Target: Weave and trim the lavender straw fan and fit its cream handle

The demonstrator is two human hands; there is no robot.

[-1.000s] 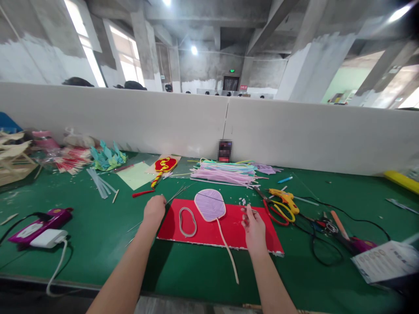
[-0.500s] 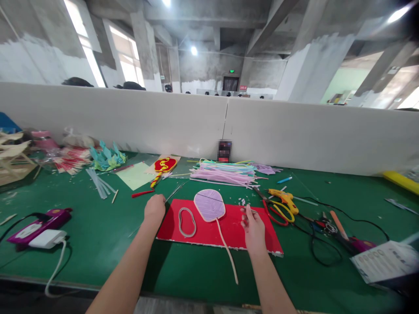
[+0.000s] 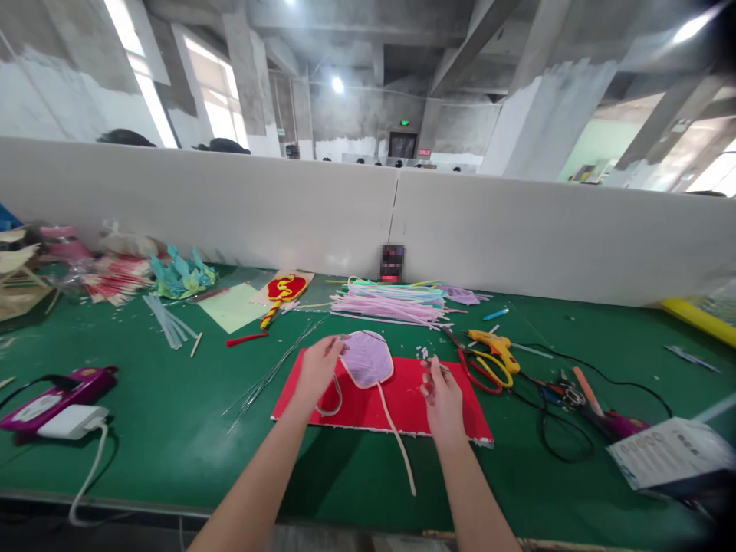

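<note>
On a red board (image 3: 402, 399) lies a purple fan-shaped piece (image 3: 368, 362) with a pale rim and a long pale stem (image 3: 396, 439) reaching past the board's front edge. My left hand (image 3: 319, 368) is at the piece's left edge, thumb and fingers pinched together; what they hold is too small to make out. Partly behind that hand, a grey loop (image 3: 332, 405) rests on the board. My right hand (image 3: 442, 392) hovers over the board's right part, fingers curled around something thin I cannot make out. A thin dark line crosses the piece's top.
Thin wires (image 3: 267, 376) lie left of the board. Behind it is a pile of pastel fuzzy stems (image 3: 396, 303). Scissors (image 3: 486, 372) and a yellow glue gun (image 3: 495, 349) with its cable lie right. A red-yellow fan (image 3: 286, 290) and a purple power strip (image 3: 60, 395) are left.
My left hand has moved right, from the wires beside the board to the purple piece's left edge, now covering part of the grey loop. My right hand has stayed nearly in place.
</note>
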